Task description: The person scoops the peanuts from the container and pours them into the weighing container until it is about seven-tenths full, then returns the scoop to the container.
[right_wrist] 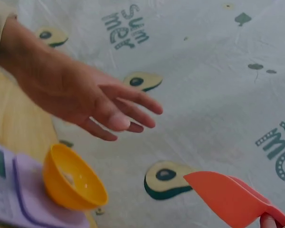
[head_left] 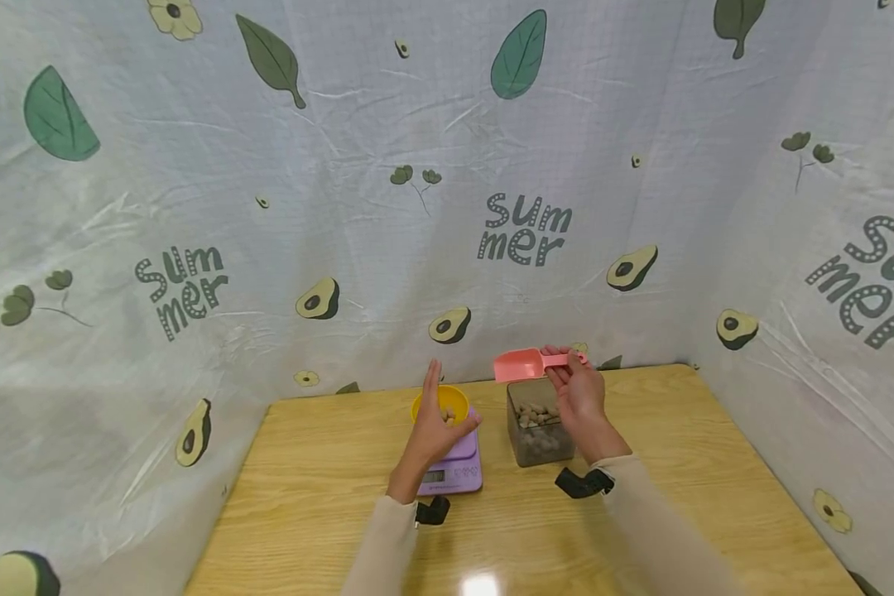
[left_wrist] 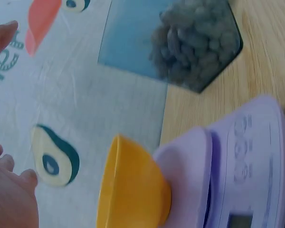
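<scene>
My right hand (head_left: 579,396) grips the handle of a pink scoop (head_left: 520,365) and holds it above a dark see-through bin (head_left: 542,447). Pale brown nut-like pieces (head_left: 535,415) lie in that bin. Over the scale, my left hand (head_left: 434,426) hovers with its fingers spread and thumb out, holding nothing. Beneath it a yellow bowl (head_left: 454,399) sits on a purple kitchen scale (head_left: 462,482). A few pale pieces (right_wrist: 68,178) show inside the bowl in the right wrist view. In the left wrist view, the bowl (left_wrist: 133,185) stands upright on the scale's raised platform.
A wooden table (head_left: 328,472) carries the scale on the left and the bin on the right, with a narrow gap between. Behind the table hangs a white printed sheet (head_left: 372,248), close to its back edge and along both sides.
</scene>
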`<action>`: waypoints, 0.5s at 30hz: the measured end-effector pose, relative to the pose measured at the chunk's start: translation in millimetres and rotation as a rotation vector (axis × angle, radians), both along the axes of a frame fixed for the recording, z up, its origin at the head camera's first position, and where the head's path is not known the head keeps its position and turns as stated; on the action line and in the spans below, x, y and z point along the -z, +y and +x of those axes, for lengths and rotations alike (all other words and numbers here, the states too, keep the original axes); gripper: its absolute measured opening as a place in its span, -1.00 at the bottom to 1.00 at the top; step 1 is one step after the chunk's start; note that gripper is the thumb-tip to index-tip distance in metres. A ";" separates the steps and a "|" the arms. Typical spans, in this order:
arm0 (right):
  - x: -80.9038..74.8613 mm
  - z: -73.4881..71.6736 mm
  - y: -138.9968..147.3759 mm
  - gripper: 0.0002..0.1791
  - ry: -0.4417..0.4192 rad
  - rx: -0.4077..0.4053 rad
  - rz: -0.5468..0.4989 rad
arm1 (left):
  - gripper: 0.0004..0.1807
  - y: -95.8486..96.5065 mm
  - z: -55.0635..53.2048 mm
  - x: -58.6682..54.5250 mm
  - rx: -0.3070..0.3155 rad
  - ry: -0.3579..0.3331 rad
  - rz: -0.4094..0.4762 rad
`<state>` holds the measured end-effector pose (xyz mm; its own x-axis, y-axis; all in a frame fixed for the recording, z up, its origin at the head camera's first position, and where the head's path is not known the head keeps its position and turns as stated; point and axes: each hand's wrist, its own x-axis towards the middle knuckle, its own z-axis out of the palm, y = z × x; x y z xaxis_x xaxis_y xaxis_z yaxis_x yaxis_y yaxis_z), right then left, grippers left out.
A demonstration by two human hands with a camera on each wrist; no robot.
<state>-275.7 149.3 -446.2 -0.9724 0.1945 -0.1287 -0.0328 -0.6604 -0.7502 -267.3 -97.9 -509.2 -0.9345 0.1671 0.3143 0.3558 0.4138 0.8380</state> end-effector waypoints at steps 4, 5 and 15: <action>3.2 0.4 15.8 -0.67 0.009 0.031 0.043 | 0.23 15.7 0.8 0.2 0.060 -0.043 -0.011; 4.7 0.4 18.9 -0.67 0.012 0.041 0.061 | 0.23 19.7 0.9 0.3 0.075 -0.055 -0.014; 24.4 1.2 31.7 -0.60 0.098 0.178 0.456 | 0.27 59.4 -5.3 12.6 0.163 -0.155 -0.130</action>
<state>-274.5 181.0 -470.6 -0.9222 0.3740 0.0981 -0.1998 -0.2437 -0.9490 -272.6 -38.5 -521.8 -0.9272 0.3491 0.1354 0.2982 0.4696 0.8310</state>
